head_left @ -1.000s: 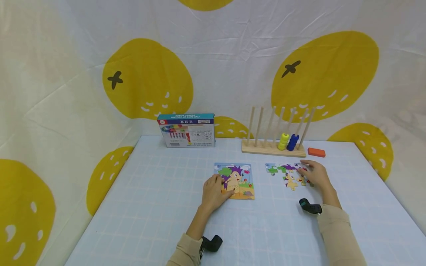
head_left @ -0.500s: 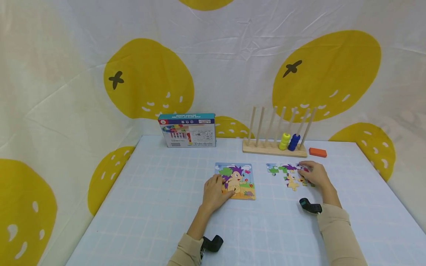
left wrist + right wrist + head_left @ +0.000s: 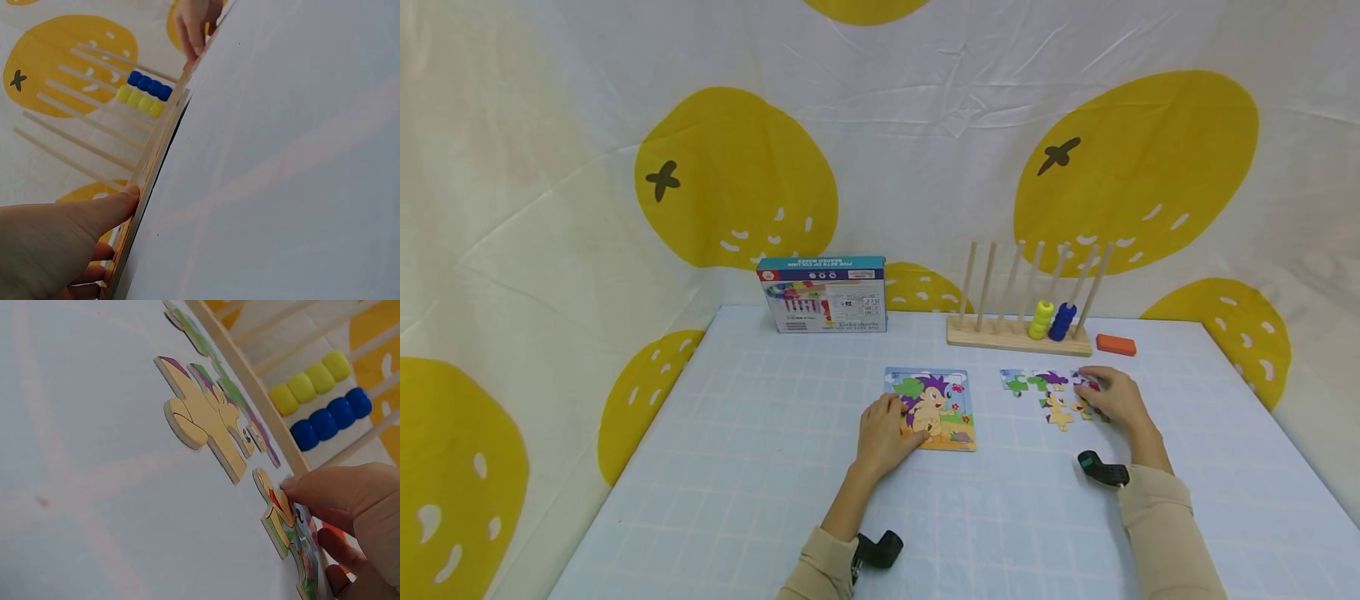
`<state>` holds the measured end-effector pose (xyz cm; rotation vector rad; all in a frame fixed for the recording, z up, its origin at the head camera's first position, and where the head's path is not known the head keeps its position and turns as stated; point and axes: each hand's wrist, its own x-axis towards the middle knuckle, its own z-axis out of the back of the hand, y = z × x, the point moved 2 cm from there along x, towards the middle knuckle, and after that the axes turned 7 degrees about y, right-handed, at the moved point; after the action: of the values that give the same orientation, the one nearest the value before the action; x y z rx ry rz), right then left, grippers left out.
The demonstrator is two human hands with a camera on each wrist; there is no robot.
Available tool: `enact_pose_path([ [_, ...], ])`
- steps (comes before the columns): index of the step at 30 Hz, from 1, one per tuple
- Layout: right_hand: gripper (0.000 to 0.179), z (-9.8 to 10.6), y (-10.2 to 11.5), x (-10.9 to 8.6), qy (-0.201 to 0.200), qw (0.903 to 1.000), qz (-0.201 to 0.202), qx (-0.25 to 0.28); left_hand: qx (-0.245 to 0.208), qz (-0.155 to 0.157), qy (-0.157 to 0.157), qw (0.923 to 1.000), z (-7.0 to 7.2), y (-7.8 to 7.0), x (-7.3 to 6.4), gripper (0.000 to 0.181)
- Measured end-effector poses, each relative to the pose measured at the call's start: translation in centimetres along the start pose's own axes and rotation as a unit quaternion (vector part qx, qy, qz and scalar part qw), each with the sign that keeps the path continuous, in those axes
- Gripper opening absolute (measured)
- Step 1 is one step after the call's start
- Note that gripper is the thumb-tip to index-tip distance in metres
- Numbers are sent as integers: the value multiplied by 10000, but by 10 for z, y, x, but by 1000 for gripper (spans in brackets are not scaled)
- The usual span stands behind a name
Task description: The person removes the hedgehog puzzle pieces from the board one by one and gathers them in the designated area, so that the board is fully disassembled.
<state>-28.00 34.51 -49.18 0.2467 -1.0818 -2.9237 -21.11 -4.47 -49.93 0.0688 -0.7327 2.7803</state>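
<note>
In the head view, a square picture board [image 3: 958,425] with a purple-haired hedgehog lies flat on the table. My left hand [image 3: 882,433] rests on its lower-left corner, fingers at the left side and thumb at the front edge. To the right lie several loose jigsaw pieces, among them a beige piece [image 3: 212,425] and a green-and-blue piece [image 3: 1013,381]. My right hand [image 3: 1116,396] is at the right end of this group, thumb and fingers pinching a colourful puzzle piece [image 3: 304,528]. My fingers partly hide that piece and its neighbours.
Behind the pieces stands a wooden peg rack [image 3: 1018,337] with yellow beads [image 3: 1041,320] and blue beads [image 3: 1062,322]. An orange block [image 3: 1116,344] lies at its right. A toy box [image 3: 823,296] stands at the back left, before a hanging patterned cloth [image 3: 925,125].
My right hand has shifted slightly right and toward me at the piece group, and a small gap shows near its fingertips. My left hand and the board stay put.
</note>
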Motion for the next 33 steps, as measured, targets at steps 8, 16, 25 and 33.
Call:
enact_pose_path([
  [8,54,-3,-7,2,10,10000,-8,19,104,11,67,9999,0,-1,0,52],
  [16,59,-3,-5,0,32,9999,-56,158,169,52,138,9997,-1,-1,0,52],
  [25,41,-15,19,-14,-1655,9842,502,378,192,117,215,9995,-2,-2,-2,55],
  [33,36,-58,78,-18,-1883,9679,1466,787,343,202,246,9989,3,-3,-7,53],
])
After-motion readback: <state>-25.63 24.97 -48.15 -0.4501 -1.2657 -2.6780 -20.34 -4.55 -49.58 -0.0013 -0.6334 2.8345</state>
